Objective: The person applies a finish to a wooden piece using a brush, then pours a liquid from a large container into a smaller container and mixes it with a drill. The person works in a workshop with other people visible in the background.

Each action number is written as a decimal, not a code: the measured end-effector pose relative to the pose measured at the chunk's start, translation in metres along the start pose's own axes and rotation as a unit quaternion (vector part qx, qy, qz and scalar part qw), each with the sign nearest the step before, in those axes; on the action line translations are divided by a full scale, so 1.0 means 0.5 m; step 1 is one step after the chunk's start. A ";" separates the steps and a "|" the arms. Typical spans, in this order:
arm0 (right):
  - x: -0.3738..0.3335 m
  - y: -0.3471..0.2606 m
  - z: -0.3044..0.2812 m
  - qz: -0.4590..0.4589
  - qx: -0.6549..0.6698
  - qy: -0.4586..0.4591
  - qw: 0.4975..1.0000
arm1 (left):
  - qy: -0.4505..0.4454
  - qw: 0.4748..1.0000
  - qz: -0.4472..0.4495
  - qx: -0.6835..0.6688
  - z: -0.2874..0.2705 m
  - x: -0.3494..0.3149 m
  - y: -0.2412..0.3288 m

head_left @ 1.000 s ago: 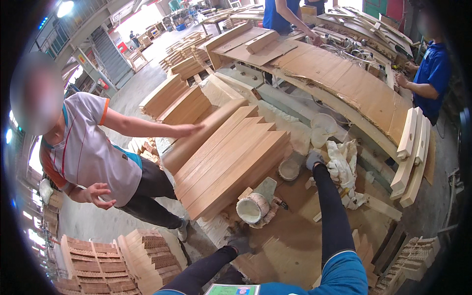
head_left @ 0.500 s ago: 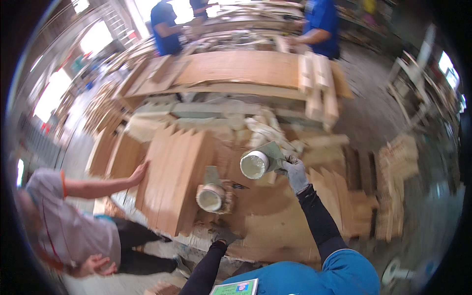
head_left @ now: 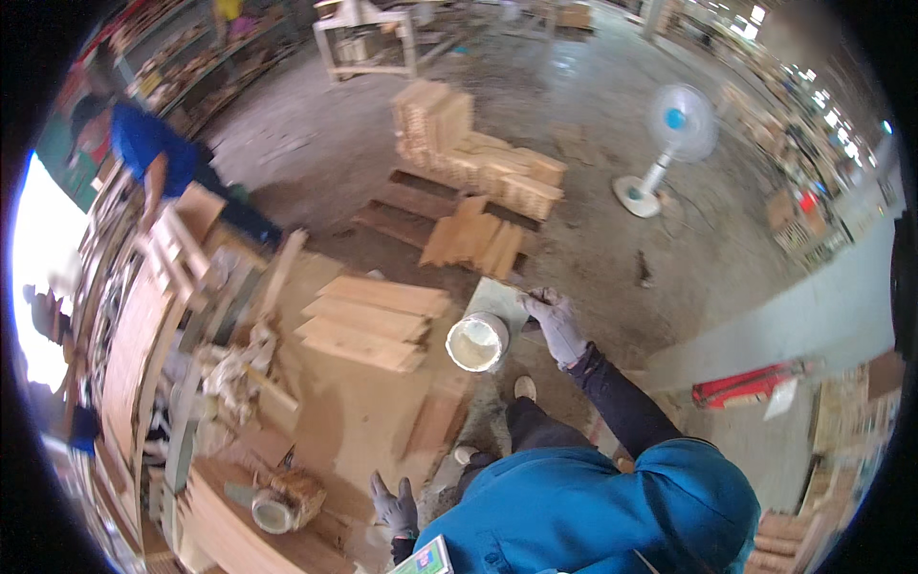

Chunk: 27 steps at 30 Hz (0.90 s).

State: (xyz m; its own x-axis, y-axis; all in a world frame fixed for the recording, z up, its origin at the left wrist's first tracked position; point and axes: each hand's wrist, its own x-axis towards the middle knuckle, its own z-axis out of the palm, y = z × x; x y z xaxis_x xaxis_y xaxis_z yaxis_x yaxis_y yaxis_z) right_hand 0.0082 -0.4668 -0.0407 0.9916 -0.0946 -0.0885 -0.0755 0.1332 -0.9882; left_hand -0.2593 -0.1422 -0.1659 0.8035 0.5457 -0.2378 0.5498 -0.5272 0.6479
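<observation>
My right hand (head_left: 557, 323), in a grey glove, is closed on the edge of a flat pale board (head_left: 491, 296). Against that board is a round white pot (head_left: 477, 342), its inside coated with whitish stuff. My left hand (head_left: 394, 505), gloved too, has its fingers spread over the table's near edge and holds nothing. A similar white pot (head_left: 273, 512) lies farther left beside a rough brown lump (head_left: 303, 493). Several pale wooden pieces with slanted ends (head_left: 368, 320) lie side by side on the brown tabletop (head_left: 349, 421), left of the held pot.
Wooden parts (head_left: 473, 239) lie on slats on the floor, with a stacked pile (head_left: 435, 120) behind. A white standing fan (head_left: 676, 129) is at the right. Crumpled cloth (head_left: 234, 368) lies on the table. A person in blue (head_left: 153, 153) works at the far left.
My view has swung to the right, bringing the fan and floor stacks into sight. My right hand carries the pot and board past the table's edge. My left hand shows spread fingers.
</observation>
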 end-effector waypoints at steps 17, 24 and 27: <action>0.320 -0.096 -0.477 -0.008 -0.010 -0.195 0.981 | -0.338 0.801 0.480 -0.118 0.527 0.163 0.924; 0.377 -0.105 -0.665 0.099 0.145 -0.013 0.984 | -0.218 0.869 0.433 -0.101 0.564 0.172 0.957; 0.391 -0.036 -0.711 0.108 0.133 0.015 0.985 | -0.297 0.849 0.192 -0.392 0.565 0.208 0.953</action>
State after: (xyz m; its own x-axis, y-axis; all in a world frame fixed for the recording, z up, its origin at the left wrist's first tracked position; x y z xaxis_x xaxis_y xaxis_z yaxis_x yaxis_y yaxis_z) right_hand 0.1658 -0.8383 -0.0847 0.9515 -0.0632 -0.3012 -0.2509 0.4074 -0.8781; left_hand 0.1506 -0.5206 -0.0862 0.9907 -0.1156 -0.0718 0.0869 0.1309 0.9876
